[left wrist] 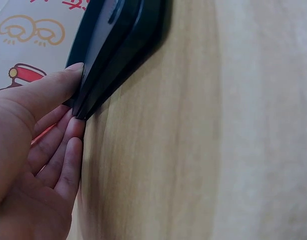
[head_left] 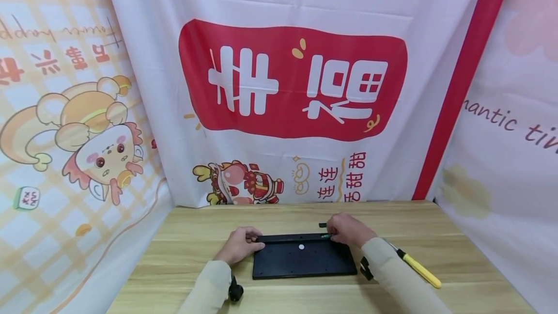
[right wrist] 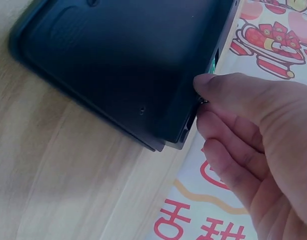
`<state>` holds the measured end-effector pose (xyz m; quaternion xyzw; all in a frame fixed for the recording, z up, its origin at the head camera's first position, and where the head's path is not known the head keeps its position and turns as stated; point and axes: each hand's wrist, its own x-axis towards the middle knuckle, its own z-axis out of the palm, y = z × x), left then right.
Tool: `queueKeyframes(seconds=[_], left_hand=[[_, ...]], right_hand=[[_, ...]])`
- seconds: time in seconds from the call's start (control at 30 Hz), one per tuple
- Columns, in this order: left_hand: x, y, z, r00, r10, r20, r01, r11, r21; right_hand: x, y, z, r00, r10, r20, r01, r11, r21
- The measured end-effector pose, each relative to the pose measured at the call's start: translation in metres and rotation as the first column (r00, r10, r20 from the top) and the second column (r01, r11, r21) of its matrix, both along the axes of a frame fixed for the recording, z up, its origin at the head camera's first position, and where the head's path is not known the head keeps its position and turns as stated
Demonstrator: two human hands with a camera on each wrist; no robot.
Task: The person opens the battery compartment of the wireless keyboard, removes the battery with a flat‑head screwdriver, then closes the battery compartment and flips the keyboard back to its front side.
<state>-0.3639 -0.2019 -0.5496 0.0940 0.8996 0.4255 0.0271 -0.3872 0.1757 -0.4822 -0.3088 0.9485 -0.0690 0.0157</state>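
A black keyboard (head_left: 305, 260) lies underside up on the table, its thick ridge at the far side. My left hand (head_left: 240, 243) grips the ridge's left end; the left wrist view shows the thumb (left wrist: 68, 80) on one face and fingers beneath. At the ridge's right end, my right hand (head_left: 348, 230) pinches the edge beside an open slot where something green (head_left: 325, 235) shows. In the right wrist view a small shiny metal bit (right wrist: 203, 101) peeks out between thumb and fingers; the fingers hide the rest. Just beyond that hand lies a small black strip (head_left: 322, 225).
A screwdriver with a yellow handle (head_left: 420, 269) lies to the right, its shaft partly behind the right sleeve (head_left: 383, 256). The wooden table (head_left: 192, 227) meets a printed cloth (head_left: 296, 178) at its back edge, and more cloth hangs on both sides.
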Motion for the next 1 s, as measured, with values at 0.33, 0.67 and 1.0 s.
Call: queueKeyframes(seconds=[0.33,0.67,1.0], left_hand=[[0.0,-0.003,0.001,1.0,0.006,-0.001,-0.006,1.0,-0.003],[0.0,-0.003,0.003,1.0,0.01,0.013,-0.009,1.0,-0.003],[0.003,0.0,0.004,1.0,-0.013,0.003,0.013,1.0,-0.002]], right_hand=[[-0.006,-0.007,0.01,0.995,-0.04,0.089,0.04,0.999,-0.003],[-0.013,-0.021,0.034,0.997,0.012,0.076,-0.013,1.0,0.013],[-0.022,-0.056,0.032,1.0,0.005,0.023,-0.004,0.999,-0.039]])
